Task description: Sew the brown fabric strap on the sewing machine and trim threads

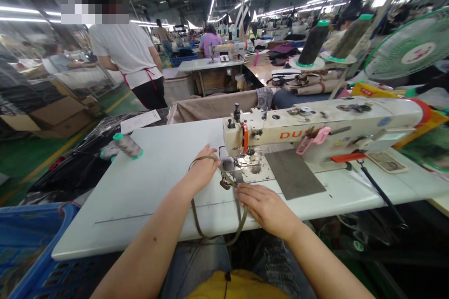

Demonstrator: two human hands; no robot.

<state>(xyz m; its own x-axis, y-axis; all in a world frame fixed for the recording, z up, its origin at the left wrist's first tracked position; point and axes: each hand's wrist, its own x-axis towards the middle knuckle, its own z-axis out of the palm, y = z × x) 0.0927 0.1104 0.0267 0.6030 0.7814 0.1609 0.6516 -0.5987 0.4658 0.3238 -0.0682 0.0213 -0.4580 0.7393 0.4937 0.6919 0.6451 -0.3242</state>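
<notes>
A narrow olive strap (195, 218) forms a loop that hangs past the table's front edge. One part of it passes over the back of my left hand (202, 170), whose fingers are closed on the strap just left of the needle area. My right hand (264, 206) lies palm down, its fingers together and pressing the strap's other part near the table front. Between both hands the strap runs in front of the presser foot (247, 161) of a white sewing machine (273, 133). My right fingertips partly cover the strap.
A grey-brown flat piece (296, 175) lies under the machine arm. On the white table (157, 182) a thread cone (128, 145) stands at left. A blue basket (66, 224) is at lower left, a green fan (417, 46) at right. A person (122, 51) stands beyond the table.
</notes>
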